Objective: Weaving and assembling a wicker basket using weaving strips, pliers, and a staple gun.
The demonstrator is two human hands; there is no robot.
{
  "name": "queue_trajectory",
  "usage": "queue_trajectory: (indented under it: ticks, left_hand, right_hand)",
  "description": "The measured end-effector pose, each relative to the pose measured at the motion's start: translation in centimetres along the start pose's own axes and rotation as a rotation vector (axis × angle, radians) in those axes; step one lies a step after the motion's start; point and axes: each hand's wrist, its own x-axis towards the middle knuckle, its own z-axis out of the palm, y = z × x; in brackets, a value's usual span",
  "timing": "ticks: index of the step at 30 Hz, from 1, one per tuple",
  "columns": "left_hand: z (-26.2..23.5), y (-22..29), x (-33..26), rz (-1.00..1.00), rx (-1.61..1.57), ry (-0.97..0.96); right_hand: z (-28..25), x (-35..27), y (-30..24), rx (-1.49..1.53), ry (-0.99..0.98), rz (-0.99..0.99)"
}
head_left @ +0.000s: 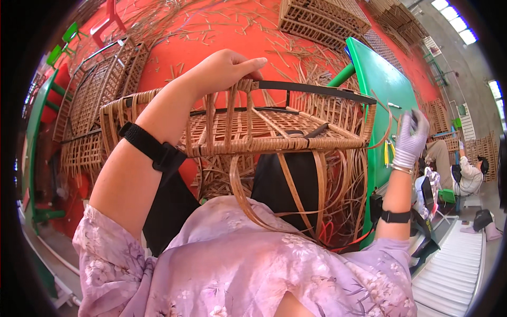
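Note:
A rectangular frame of woven brown rattan-like strips (311, 143) stands before me, with a flat black bar (317, 90) along part of its far rail. My bare left hand (224, 70) reaches across it to the far rail, thumb stretched to the right. The other fingers fold away and are mostly hidden. Beyond the frame's right end, over a green tabletop (377, 74), is my right hand (411, 136) in a pale glove. Its fingers are curled together, and what they hold, if anything, is hidden. Beside it lie a yellow-handled tool (388, 153) and a small pen-like item (394, 105).
Loose strips (240, 182) hang from the frame toward my lap. Strip offcuts litter the red floor (222, 31). More woven frames (100, 90) stand at left, others (325, 24) at the back. A seated person (469, 174) is at far right, near a white slatted surface (451, 264).

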Motion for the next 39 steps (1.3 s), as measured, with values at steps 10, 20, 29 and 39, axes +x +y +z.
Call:
queue_trajectory:
  ticks: [10,20,29,39]
  left_hand:
    - [-0.2,0.5,0.2,0.024,-0.018,-0.038]
    - [-0.2,-0.8,0.1,0.11,-0.017,0.033]
    - [0.0,-0.7,0.3,0.112,0.02,0.016]
    - [-0.1,-0.3,0.1,0.07,0.046,0.026]
  right_hand:
    - [3.4,-8.6,-23.6,0.465,-0.804,-0.674]
    - [2.1,-10.2,-18.2,0.397,-0.678,-0.556]
    - [0.3,-7.2,-19.0,0.385,-0.84,-0.555]
    - [2.8,-10.0,-23.8,0.398,-1.077,-0.719]
